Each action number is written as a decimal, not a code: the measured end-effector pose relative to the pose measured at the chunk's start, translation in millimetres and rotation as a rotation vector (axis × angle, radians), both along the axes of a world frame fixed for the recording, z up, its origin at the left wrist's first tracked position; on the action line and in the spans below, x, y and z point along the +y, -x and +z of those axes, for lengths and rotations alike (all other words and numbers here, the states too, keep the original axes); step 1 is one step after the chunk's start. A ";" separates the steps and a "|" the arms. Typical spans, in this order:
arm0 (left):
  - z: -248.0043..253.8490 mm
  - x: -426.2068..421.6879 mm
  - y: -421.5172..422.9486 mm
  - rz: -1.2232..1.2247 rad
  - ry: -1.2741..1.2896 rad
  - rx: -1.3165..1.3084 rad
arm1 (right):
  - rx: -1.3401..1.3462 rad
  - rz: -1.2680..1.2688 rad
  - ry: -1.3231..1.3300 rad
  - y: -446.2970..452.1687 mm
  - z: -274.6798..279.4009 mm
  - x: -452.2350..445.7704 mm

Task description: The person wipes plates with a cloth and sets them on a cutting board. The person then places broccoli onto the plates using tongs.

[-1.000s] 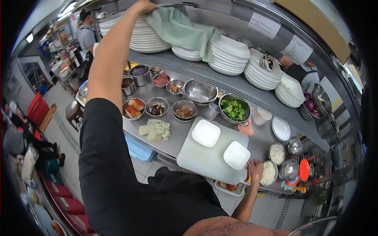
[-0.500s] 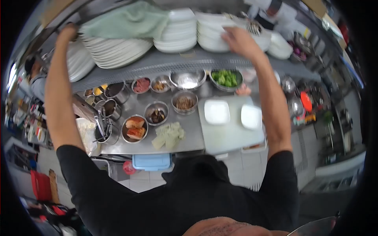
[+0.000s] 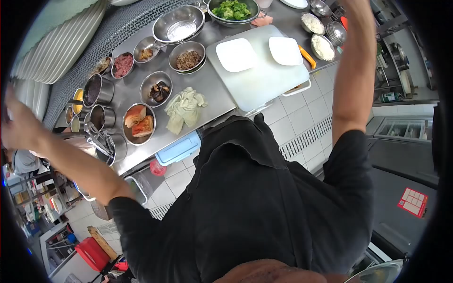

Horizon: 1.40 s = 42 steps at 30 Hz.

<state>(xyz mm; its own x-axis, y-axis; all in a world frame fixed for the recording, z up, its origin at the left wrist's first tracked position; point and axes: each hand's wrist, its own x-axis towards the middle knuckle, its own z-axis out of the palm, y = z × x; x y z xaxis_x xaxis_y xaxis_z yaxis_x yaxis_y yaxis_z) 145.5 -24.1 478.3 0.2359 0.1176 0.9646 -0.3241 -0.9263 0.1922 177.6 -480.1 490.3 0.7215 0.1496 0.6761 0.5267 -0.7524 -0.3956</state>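
My left hand (image 3: 20, 120) is at the far left edge of the view, smeared by motion, beside the stacked white plates (image 3: 71, 42). Its fingers are too blurred to read. At the top right my right forearm (image 3: 354, 70) reaches up and out of view, so that hand is hidden. Between my arms, two white square dishes (image 3: 236, 55) (image 3: 285, 51) lie on a pale cutting board (image 3: 264, 87). A crumpled pale cloth (image 3: 184, 109) rests left of the board on the steel counter.
Steel bowls hold broccoli (image 3: 231, 9), minced brown food (image 3: 188, 60), dark pieces (image 3: 159, 91), pink meat (image 3: 123, 65) and orange-red chunks (image 3: 139, 123). Tongs (image 3: 99, 141) stand in a pot at left. Below the counter is a blue-lidded box (image 3: 178, 148).
The view has tilted down and turned. My left hand has come down from beside the plates' far end; my right hand, earlier at the stacked white bowls, has left the frame.
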 end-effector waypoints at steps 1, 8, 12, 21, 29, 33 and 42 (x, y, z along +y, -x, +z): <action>-29.7 -16.0 6.7 -0.046 0.028 -0.086 | 0.062 -0.074 0.024 21.0 -10.7 -18.4; -296.3 -222.5 -4.3 -0.702 0.522 0.938 | 0.609 -0.102 -0.202 167.0 -173.7 -71.2; -392.5 -289.2 -40.2 -0.397 0.467 1.332 | 0.646 -0.044 -0.003 168.0 -284.1 -63.1; -396.5 -294.3 -19.9 -0.396 0.623 1.143 | 0.500 0.102 0.068 129.8 -427.3 -81.0; -394.6 -185.1 198.5 0.049 0.827 0.980 | 0.543 0.229 -0.039 145.9 -391.5 -97.2; -402.8 -69.0 283.2 0.591 0.679 0.920 | 0.817 0.340 0.131 179.9 -426.1 -140.6; -333.3 134.2 172.2 0.539 0.535 0.938 | 1.618 0.132 -0.260 256.2 -512.2 -151.3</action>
